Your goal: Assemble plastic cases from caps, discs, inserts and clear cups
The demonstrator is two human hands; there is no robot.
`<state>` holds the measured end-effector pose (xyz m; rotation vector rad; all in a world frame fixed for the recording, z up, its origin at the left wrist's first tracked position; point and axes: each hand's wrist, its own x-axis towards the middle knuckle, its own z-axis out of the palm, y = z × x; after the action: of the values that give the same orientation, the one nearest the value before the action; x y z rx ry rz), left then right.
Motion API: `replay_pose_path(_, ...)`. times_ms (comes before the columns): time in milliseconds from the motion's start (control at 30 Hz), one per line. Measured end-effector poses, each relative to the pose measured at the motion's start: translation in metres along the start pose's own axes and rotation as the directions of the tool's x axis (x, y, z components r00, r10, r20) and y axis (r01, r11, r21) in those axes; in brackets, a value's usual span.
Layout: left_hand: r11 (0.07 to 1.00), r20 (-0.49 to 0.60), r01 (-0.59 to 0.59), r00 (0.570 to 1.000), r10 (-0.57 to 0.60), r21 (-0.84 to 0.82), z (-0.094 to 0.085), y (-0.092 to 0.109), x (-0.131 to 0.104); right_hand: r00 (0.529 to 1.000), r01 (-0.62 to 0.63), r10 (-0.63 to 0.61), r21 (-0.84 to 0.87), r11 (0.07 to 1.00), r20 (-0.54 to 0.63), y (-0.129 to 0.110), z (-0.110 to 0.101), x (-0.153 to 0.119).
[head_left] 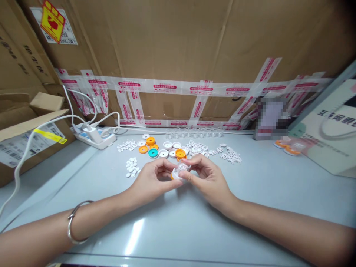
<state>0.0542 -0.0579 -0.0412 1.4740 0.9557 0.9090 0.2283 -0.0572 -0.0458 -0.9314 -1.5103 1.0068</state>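
Observation:
My left hand [151, 180] is closed around the lower side of a small round white-and-orange plastic piece [175, 175]. With thumb and fingers, my right hand [211, 181] pinches a clear plastic cap [184, 167] that touches the top of that piece. Whether the two are joined I cannot tell. Just beyond my hands lie several round rings and discs: orange ones [150, 141], a teal one [153, 153] and white ones [163, 153]. Small white buttons [132, 167] are spread left of my left hand. Lacy white plastic pieces [230, 155] lie in a heap beyond my right hand.
A row of clear cups [194, 132] lines the back, before a large taped carton [167, 44]. At left stand a power strip [96, 139] with white cables and an opened box [30, 141]. Orange-and-white rounds [290, 146] sit at right beside a printed box [330, 129].

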Motion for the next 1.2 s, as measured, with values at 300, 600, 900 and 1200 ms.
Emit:
replay_pose_path(300,0.986,0.075,0.078,0.995,-0.068,-0.145,-0.006,0.006,0.002,0.989,-0.008,0.0,0.054,0.998,0.146,-0.015,-0.009,0.007)
replay_pose_path(600,0.99,0.056,0.099,0.994,-0.094,-0.105,-0.003,0.004,0.001,0.998,0.013,-0.02,0.117,0.993,0.053,-0.004,-0.003,0.002)
replay_pose_path(900,0.994,0.084,0.081,0.994,-0.076,-0.067,0.0,-0.002,-0.001,0.997,-0.005,-0.004,0.13,0.991,0.075,-0.004,0.004,-0.007)
replay_pose_path(1200,0.979,0.121,0.056,0.992,-0.033,-0.195,-0.004,0.007,0.0,0.897,0.372,-0.282,-0.235,0.898,0.34,-0.004,-0.013,-0.001)
